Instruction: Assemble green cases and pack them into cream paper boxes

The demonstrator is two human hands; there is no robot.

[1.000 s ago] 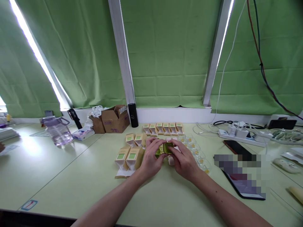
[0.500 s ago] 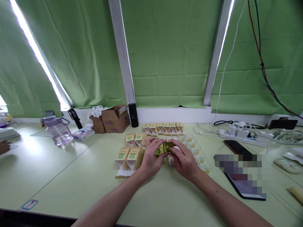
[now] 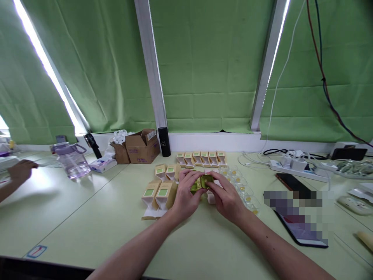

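My left hand [image 3: 186,194] and my right hand [image 3: 225,196] meet over the table's middle, both with fingers pinched around a small green translucent object [image 3: 201,182]. A small white piece [image 3: 210,198] lies on the table under my right hand. To the left of my hands stand tan cartons with green labels [image 3: 159,193]. A row of the same cartons [image 3: 201,158] lines up behind. Small clear cups with yellow contents [image 3: 243,189] run in a line to the right of my hands.
Open cardboard boxes [image 3: 142,146], a black cylinder [image 3: 164,142] and a purple water jug [image 3: 70,160] stand at the back left. Another person's hand [image 3: 20,171] is at the far left. A phone [image 3: 291,182], a tablet [image 3: 303,229] and a power strip [image 3: 297,165] lie right.
My hands stay on the green object almost unmoved. The other person's hand at the far left has reached further into view toward the jug.
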